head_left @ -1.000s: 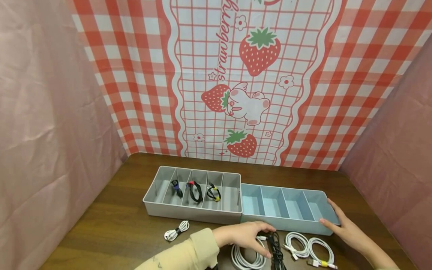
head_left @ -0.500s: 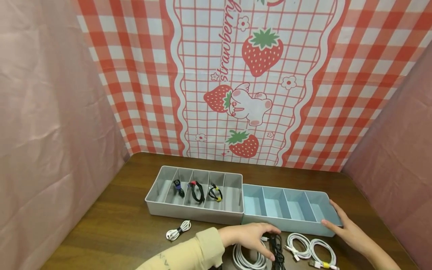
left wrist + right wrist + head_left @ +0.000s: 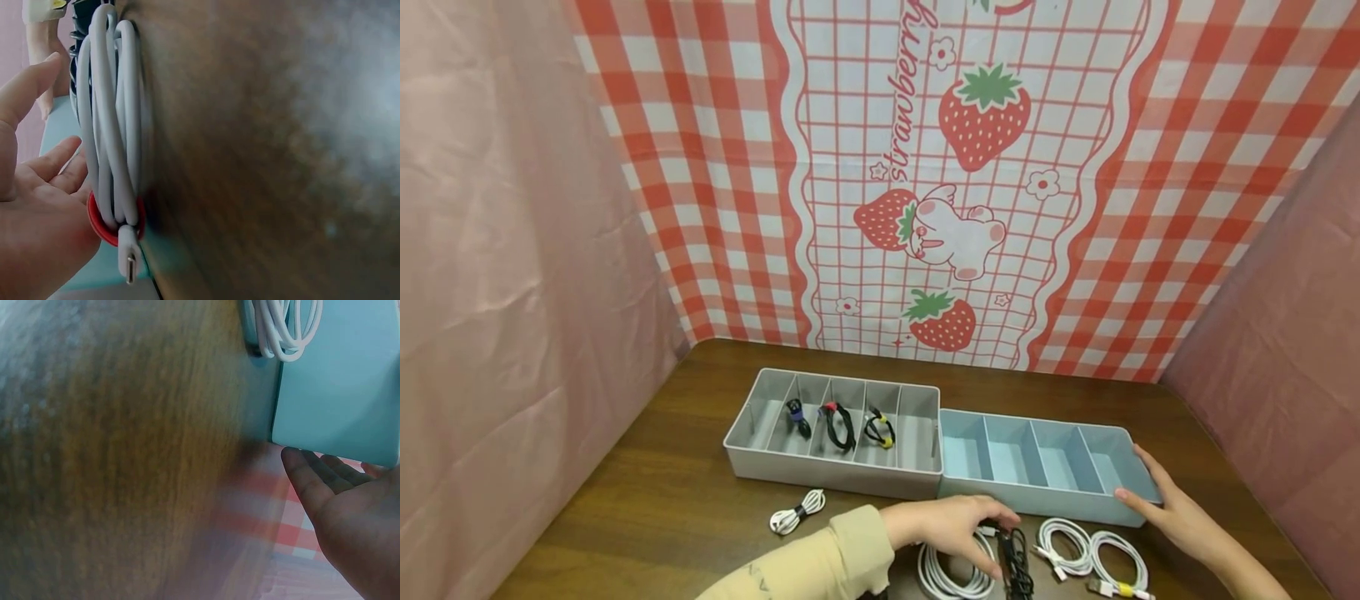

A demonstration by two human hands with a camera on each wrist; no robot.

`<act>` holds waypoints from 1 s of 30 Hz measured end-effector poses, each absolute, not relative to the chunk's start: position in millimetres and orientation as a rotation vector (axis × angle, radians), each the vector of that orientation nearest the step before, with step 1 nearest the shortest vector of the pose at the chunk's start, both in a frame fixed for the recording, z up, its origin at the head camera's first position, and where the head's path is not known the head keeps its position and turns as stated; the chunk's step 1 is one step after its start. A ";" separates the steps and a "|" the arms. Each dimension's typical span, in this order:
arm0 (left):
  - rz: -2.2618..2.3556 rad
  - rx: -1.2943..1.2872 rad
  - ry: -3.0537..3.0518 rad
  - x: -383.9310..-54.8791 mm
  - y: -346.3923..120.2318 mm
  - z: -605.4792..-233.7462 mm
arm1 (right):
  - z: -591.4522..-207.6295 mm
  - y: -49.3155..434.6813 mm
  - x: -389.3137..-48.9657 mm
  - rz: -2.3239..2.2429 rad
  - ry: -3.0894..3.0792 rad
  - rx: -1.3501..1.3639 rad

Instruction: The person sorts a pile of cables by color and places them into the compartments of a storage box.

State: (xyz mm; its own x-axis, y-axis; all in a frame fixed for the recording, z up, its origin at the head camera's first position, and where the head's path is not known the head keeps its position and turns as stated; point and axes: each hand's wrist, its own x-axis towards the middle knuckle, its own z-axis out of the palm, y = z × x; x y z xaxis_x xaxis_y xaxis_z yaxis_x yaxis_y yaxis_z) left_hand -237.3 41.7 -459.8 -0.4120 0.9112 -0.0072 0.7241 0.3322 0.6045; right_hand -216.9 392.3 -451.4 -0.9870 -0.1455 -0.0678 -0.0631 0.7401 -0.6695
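Note:
In the head view my left hand [image 3: 946,527] hovers at the front, thumb and fingers spread over a coiled white cable [image 3: 934,577] and beside a black cable bundle [image 3: 1018,565]. The left wrist view shows that white coil with a red tie [image 3: 99,224] and a metal plug tip; the palm lies beside it with relaxed fingers. My right hand [image 3: 1174,515] rests at the right end of a light blue divided box [image 3: 1037,499], thumb over its front rim. Seen from the right wrist, fairly straight fingers [image 3: 303,475] touch the box's end wall.
A grey divided box [image 3: 835,477] adjoins the blue one, with black cables [image 3: 838,429] in three compartments. In front lies a white cable with a black tie [image 3: 797,512]. Two white coils [image 3: 1084,546] lie before the blue box, one with a yellow tie [image 3: 1124,589].
My left hand shifts slightly right towards the black cable bundle, then slightly back left. The right hand stays at the blue box's end. The view moves a little.

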 end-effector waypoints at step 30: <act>0.495 1.632 2.326 -239.9 57.9 -461.1 | -452.2 393.6 -217.3 -1.104 2.803 -0.170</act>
State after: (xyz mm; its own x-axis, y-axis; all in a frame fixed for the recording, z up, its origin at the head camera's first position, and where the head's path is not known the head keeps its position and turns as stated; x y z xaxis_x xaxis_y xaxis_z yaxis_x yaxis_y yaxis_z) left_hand -239.9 57.9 -461.1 -0.3372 0.9413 -0.0141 0.8540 0.3122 0.4162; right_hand -217.3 393.6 -452.2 -0.9859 -0.1499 -0.0741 -0.0592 0.7271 -0.6839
